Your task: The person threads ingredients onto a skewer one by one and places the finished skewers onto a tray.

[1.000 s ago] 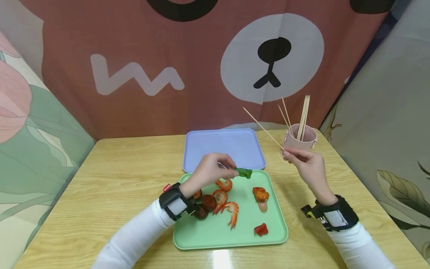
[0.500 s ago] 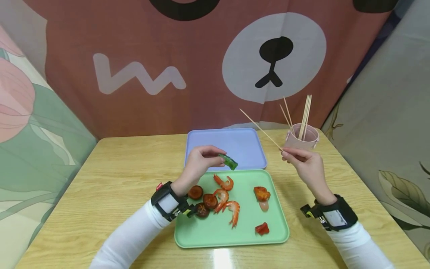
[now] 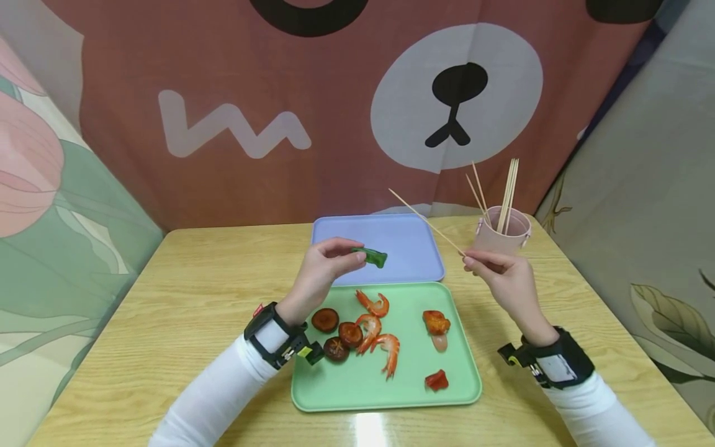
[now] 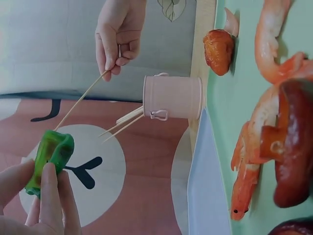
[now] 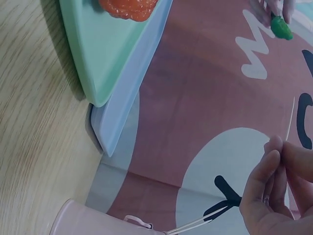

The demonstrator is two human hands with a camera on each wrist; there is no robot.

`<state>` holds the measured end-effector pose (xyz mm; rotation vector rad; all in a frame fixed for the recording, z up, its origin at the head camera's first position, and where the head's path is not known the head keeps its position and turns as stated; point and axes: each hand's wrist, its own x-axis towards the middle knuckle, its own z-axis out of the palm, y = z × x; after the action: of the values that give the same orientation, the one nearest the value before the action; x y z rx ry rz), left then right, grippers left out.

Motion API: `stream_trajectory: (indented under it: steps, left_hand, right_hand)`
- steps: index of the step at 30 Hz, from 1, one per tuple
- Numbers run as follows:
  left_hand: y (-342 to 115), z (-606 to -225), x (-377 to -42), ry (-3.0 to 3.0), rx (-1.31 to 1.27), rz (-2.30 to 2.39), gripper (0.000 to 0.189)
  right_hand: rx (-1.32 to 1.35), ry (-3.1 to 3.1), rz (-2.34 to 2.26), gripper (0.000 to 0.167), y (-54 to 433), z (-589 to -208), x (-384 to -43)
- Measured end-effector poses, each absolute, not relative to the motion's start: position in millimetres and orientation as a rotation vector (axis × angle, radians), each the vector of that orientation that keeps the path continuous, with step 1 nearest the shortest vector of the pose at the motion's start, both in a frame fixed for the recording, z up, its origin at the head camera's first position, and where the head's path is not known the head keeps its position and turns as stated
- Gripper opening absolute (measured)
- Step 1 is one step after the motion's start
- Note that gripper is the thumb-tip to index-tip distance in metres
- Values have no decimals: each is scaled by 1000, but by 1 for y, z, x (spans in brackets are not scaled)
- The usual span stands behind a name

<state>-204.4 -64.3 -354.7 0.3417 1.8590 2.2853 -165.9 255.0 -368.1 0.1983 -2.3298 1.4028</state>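
My left hand (image 3: 321,276) pinches a green pepper piece (image 3: 374,257) between thumb and fingers, above the back edge of the green tray (image 3: 408,395). In my right hand (image 3: 507,285) a thin bamboo skewer (image 3: 426,221) is held near its lower end, slanting up to the left. Its far tip stands apart from the pepper in the head view. The left wrist view has the skewer overlapping the top of the pepper (image 4: 51,152). Shrimp (image 3: 389,354), mushrooms (image 3: 350,334), an orange-brown chunk (image 3: 436,322) and a red pepper piece (image 3: 436,380) lie on the green tray.
Behind the green tray lies a blue tray (image 3: 410,239). A pink bucket (image 3: 496,241) with several skewers (image 3: 509,195) stands at the back right, just beyond my right hand. Fabric hangs (image 3: 234,186) behind the wooden table (image 3: 195,298).
My left hand has drawn left and up with the green pepper piece, uncovering mushrooms and shrimp. My right hand has shifted slightly left, and the skewer's tip is lower and further left.
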Motion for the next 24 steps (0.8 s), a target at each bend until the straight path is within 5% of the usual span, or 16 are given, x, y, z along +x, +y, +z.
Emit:
stream_trajectory:
  steps: [9,24]
  left_hand:
    - [-66,-354,-201,1852,247,2436,32]
    - [-74,-355,-204,1967,26,2818,35]
  right_hand:
    - [222,-2366,1321,16,236,-341,-146]
    - [402,-2361,1342,16,229,-352,-153]
